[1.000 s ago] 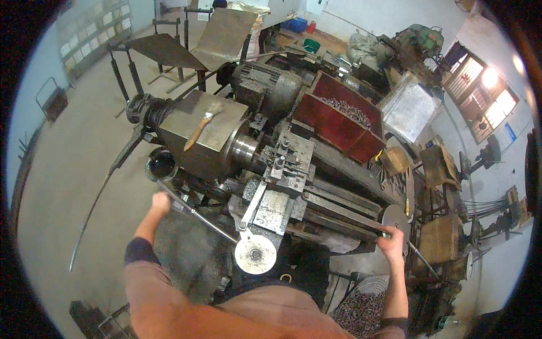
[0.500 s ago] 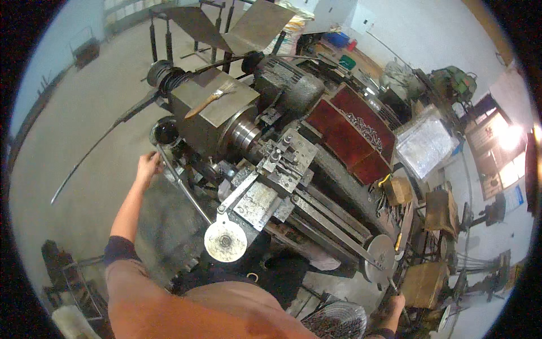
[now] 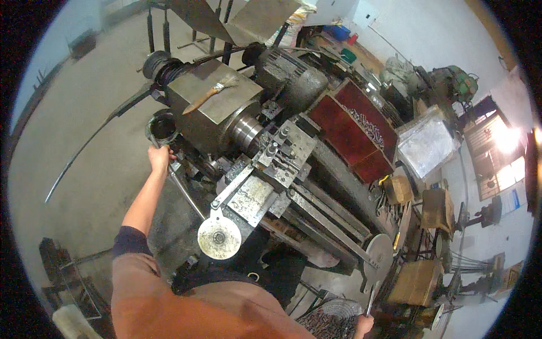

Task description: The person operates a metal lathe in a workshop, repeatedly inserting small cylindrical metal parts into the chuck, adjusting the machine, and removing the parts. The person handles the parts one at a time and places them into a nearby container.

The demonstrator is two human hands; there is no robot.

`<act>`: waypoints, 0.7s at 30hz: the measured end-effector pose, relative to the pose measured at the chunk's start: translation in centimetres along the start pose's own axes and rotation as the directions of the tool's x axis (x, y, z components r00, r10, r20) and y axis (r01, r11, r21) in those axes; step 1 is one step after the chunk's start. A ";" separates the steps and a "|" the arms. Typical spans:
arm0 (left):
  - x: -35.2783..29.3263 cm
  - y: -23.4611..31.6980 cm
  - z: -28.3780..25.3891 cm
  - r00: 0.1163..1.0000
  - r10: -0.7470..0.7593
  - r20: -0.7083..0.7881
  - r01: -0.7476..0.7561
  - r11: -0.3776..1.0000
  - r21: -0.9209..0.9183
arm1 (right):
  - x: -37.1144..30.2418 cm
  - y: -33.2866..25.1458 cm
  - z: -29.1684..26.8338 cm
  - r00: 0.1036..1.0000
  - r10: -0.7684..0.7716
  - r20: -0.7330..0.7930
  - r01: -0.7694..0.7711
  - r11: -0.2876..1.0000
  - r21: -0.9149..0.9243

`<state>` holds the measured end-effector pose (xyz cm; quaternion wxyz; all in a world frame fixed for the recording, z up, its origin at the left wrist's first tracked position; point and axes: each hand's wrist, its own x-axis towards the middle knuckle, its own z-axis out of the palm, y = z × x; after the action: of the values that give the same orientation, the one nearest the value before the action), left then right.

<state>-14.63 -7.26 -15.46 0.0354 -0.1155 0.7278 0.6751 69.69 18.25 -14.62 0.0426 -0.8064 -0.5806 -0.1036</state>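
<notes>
A small metal lathe stands before me, with a bare spindle nose (image 3: pixel 247 132) and a tool post (image 3: pixel 287 150) beside it. My left hand (image 3: pixel 160 158) is closed round the upper end of a long metal lever (image 3: pixel 185 189), right by a dark round cup-shaped housing (image 3: pixel 164 129). Low on the right, my right hand (image 3: pixel 364 324) grips a slim metal handle (image 3: pixel 371 300) below a grey disc (image 3: pixel 379 253). A pale round plate (image 3: pixel 219 237) joins the slide through a flat link (image 3: pixel 232 187). On the headstock (image 3: pixel 195 85) lies a paintbrush (image 3: pixel 204 99).
Behind the bed sits a dark red tray (image 3: pixel 333 118) with many small metal parts. A mesh basket (image 3: pixel 347 308) of small dark pieces stands near my right hand. Hand tools and a cardboard box (image 3: pixel 398 189) lie at the right. A long curved rod (image 3: pixel 84 148) juts out at left.
My left hand has moved slightly up and right onto the lever's upper end. My right hand has swung down and left with the handle. The view has shifted a little.
</notes>
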 end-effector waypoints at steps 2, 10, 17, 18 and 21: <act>-0.1 0.8 0.3 0.999 0.019 0.026 -0.019 1.000 -0.006 | -1.4 -0.1 0.3 0.998 0.060 0.027 -0.059 0.998 -0.009; 1.6 -1.4 0.1 0.998 0.005 0.064 0.003 0.993 -0.118 | -3.0 -1.2 -0.7 0.999 -0.012 0.053 0.009 0.998 0.054; -0.6 1.4 0.2 0.997 0.066 0.050 -0.061 0.993 -0.098 | -4.4 -4.2 -2.8 0.993 0.106 0.046 -0.108 0.993 0.036; -0.3 0.9 0.3 0.998 0.057 0.041 -0.053 0.993 -0.105 | -4.4 -4.0 -2.7 0.993 0.110 0.044 -0.112 0.993 0.034; -0.3 0.7 0.2 0.998 0.042 0.048 -0.037 0.994 -0.099 | -4.2 -4.0 -2.8 0.989 0.130 0.073 -0.133 0.990 0.040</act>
<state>-14.52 -6.96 -14.69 0.0343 -0.0859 0.6946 0.7134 64.27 15.09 -13.00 0.0468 -0.8449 -0.5296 -0.0591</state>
